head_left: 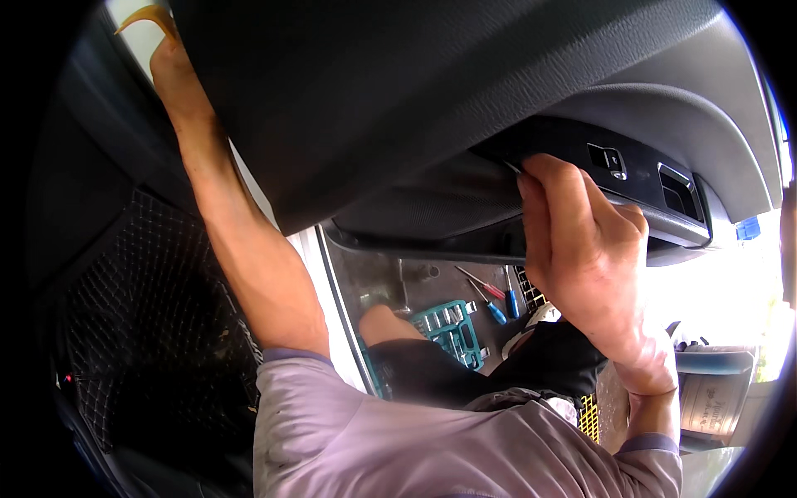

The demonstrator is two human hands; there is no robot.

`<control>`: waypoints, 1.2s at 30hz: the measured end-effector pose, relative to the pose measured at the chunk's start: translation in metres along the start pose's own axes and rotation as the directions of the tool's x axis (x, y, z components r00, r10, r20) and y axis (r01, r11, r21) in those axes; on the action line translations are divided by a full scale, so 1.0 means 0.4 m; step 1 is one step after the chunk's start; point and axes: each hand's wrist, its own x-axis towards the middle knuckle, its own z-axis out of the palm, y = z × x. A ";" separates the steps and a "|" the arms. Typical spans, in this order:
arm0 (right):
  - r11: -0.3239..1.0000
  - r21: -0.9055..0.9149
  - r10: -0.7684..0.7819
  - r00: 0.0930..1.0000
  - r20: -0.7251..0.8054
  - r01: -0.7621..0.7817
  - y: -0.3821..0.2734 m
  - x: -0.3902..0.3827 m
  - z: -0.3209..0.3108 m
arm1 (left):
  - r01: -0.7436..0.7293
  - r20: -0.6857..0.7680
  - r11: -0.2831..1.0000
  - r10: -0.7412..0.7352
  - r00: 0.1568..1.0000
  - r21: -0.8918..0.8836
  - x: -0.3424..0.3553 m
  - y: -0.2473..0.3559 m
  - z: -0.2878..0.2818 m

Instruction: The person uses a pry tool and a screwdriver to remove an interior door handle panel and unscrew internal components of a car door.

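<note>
My right hand [581, 232] is closed in a pinch at the inner panel of a car door [398, 195], beside the window switch [608, 159]. A thin pale sliver shows at its fingertips, too small to name. The switch sits in a dark armrest trim with a square recess [681, 195] farther right. My left arm reaches up past the door's edge at the far left. Of my left hand [168, 54] only the wrist side and a curved, thumb-like shape show; the door hides its other fingers.
On the ground below lies a teal socket set case [477, 353], with blue-handled screwdrivers [497, 313] and a red-handled one [494, 290] near it. A quilted black floor mat [158, 307] covers the car floor at left. A container [710, 398] stands at right.
</note>
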 end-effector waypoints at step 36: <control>0.998 0.065 -0.008 0.999 -0.036 0.010 0.034 -0.038 -0.003 | 0.081 -0.239 0.992 -0.103 0.966 -0.100 -0.013 0.018 -0.007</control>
